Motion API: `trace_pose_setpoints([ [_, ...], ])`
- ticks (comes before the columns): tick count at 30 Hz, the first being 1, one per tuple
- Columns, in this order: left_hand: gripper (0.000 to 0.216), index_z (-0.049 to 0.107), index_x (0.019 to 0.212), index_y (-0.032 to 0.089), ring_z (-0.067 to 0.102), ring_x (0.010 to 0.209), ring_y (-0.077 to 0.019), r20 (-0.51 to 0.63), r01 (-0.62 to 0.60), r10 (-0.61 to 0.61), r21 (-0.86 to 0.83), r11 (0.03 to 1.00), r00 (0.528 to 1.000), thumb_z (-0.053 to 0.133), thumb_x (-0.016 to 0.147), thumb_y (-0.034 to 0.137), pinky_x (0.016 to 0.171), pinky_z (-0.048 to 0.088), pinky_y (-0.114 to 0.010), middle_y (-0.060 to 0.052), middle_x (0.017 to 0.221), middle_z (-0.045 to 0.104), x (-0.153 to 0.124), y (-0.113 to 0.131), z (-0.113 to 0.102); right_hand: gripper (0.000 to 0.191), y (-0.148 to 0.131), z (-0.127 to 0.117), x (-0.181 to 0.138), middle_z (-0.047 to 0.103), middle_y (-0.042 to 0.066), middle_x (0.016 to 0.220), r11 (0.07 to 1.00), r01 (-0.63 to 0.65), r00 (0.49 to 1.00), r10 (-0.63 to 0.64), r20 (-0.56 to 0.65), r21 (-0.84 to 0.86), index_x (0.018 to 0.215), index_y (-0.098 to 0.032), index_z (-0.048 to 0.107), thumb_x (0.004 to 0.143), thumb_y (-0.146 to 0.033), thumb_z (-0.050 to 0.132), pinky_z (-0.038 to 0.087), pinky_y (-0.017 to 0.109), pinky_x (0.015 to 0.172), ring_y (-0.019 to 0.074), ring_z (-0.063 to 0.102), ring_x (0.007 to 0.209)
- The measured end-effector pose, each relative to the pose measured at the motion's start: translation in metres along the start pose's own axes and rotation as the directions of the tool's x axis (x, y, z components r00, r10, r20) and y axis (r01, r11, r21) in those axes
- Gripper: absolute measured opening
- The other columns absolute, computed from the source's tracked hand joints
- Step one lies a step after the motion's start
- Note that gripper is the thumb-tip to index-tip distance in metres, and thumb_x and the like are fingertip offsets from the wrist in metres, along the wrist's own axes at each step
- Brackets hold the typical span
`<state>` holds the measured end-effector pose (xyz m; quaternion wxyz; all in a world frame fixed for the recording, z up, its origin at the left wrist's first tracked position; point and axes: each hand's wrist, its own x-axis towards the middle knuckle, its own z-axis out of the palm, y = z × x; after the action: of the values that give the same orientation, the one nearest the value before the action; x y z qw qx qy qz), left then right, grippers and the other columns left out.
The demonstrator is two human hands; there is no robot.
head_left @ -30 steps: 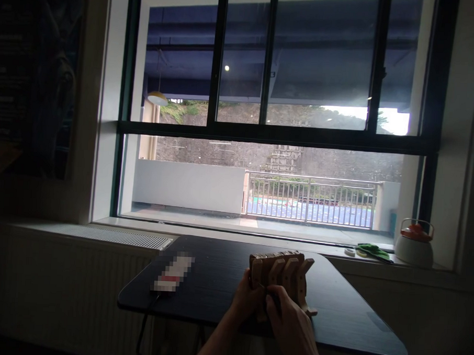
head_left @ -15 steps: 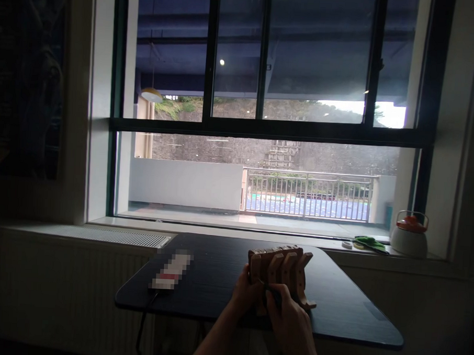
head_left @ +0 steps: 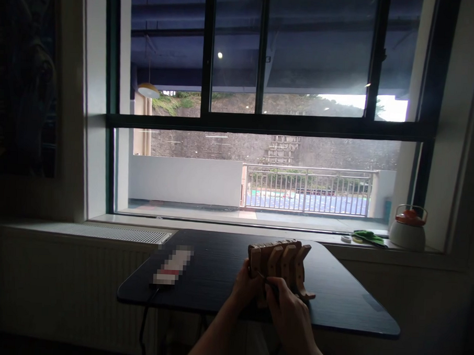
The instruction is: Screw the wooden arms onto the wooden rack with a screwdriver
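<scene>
A wooden rack (head_left: 289, 259) with several curved, hook-like slats stands tilted near the front of the dark table (head_left: 345, 300). My left hand (head_left: 244, 286) grips its left end, fingers partly hidden behind the wood. At the leftmost slat, my right hand (head_left: 291, 309) is closed around a thin dark tool (head_left: 262, 276), possibly a hex key or screwdriver; its tip meets or nearly meets the wood. Dim light and the fingers hide the exact point of contact.
A blurred-out, light-coloured block (head_left: 173, 266) with a dark cord (head_left: 143, 320) lies at the table's left. On the windowsill are a white kettle (head_left: 407, 234) with an orange lid, a green cloth or glove (head_left: 370, 237) and tape-like rings (head_left: 346, 239). A radiator (head_left: 79, 280) stands left.
The whole view has shifted slightly with the head. My right hand's fingers and the tool have turned a little at the slat; the left hand keeps its hold.
</scene>
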<state>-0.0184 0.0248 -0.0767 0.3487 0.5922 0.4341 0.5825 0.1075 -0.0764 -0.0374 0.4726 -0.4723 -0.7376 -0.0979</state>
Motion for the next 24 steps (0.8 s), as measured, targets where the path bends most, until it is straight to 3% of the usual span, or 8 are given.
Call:
trace_pose_setpoints([
  [3,0.029,0.057,0.094,0.017,0.056,0.069,-0.0145,-0.014,0.023,-0.023,-0.018,1.0,1.0,0.067,0.068,0.026,0.063,0.044,-0.023,0.001,0.075,0.063,-0.001,0.001,0.001,0.02,0.002,-0.004,0.0,0.071,0.0,0.074,0.994,-0.099,0.995,0.098,0.031,0.038,0.098,-0.023,0.055,0.095,-0.032,0.037,0.047,0.025,0.054,0.0183,0.069,0.065],
  [5,0.032,0.058,0.094,0.018,0.056,0.07,-0.0149,-0.027,0.046,-0.047,-0.029,0.999,0.999,0.07,0.065,0.026,0.065,0.044,-0.022,0.001,0.075,0.063,-0.003,0.002,0.001,0.018,0.002,-0.007,0.0,0.072,0.001,0.081,0.994,-0.101,0.993,0.099,0.064,0.032,0.104,-0.023,0.054,0.093,-0.029,0.04,0.048,0.026,0.056,0.0193,0.069,0.07],
  [9,0.031,0.059,0.093,0.018,0.056,0.07,-0.0148,-0.018,0.048,-0.048,-0.006,0.999,0.999,0.07,0.065,0.025,0.065,0.044,-0.022,0.002,0.074,0.063,-0.005,0.004,-0.001,0.029,-0.002,-0.01,0.002,0.071,0.004,0.097,1.0,0.006,0.996,-0.008,0.087,0.014,0.116,-0.022,0.049,0.089,-0.02,0.04,0.05,0.027,0.062,0.0188,0.07,0.077],
  [13,0.029,0.058,0.09,0.018,0.056,0.071,-0.0147,-0.023,0.053,-0.053,0.005,0.999,0.998,0.071,0.064,0.024,0.066,0.044,-0.022,0.001,0.074,0.063,-0.005,0.008,-0.002,0.022,-0.004,-0.006,0.001,0.072,0.005,0.09,0.995,0.093,0.991,-0.09,0.095,-0.028,0.104,-0.021,0.054,0.09,-0.019,0.037,0.048,0.025,0.059,0.0186,0.07,0.073],
  [17,0.031,0.059,0.091,0.017,0.057,0.073,-0.0157,-0.012,0.072,-0.073,-0.027,0.997,0.997,0.072,0.065,0.027,0.066,0.045,-0.022,0.001,0.074,0.063,-0.005,0.012,-0.002,0.018,0.002,-0.005,0.002,0.071,0.002,0.073,0.999,-0.036,0.999,0.037,0.027,-0.023,0.099,-0.021,0.054,0.093,-0.031,0.041,0.046,0.025,0.053,0.0196,0.069,0.064],
  [20,0.034,0.059,0.093,0.017,0.058,0.073,-0.0165,-0.019,0.06,-0.061,-0.054,0.997,0.998,0.073,0.063,0.028,0.066,0.045,-0.023,0.0,0.075,0.064,-0.005,0.013,-0.001,0.02,0.007,-0.008,0.007,0.07,0.0,0.068,0.987,-0.157,0.986,0.158,0.043,-0.03,0.096,-0.022,0.055,0.093,-0.036,0.041,0.046,0.026,0.052,0.0204,0.069,0.062],
  [24,0.034,0.06,0.091,0.018,0.057,0.072,-0.0168,-0.03,0.059,-0.062,-0.077,0.995,0.998,0.074,0.062,0.026,0.066,0.045,-0.024,0.001,0.073,0.063,-0.005,0.01,-0.001,0.019,0.004,-0.012,0.01,0.072,0.003,0.085,0.995,-0.091,0.994,0.093,0.051,-0.036,0.103,-0.023,0.054,0.092,-0.032,0.042,0.048,0.027,0.056,0.0206,0.069,0.071],
])
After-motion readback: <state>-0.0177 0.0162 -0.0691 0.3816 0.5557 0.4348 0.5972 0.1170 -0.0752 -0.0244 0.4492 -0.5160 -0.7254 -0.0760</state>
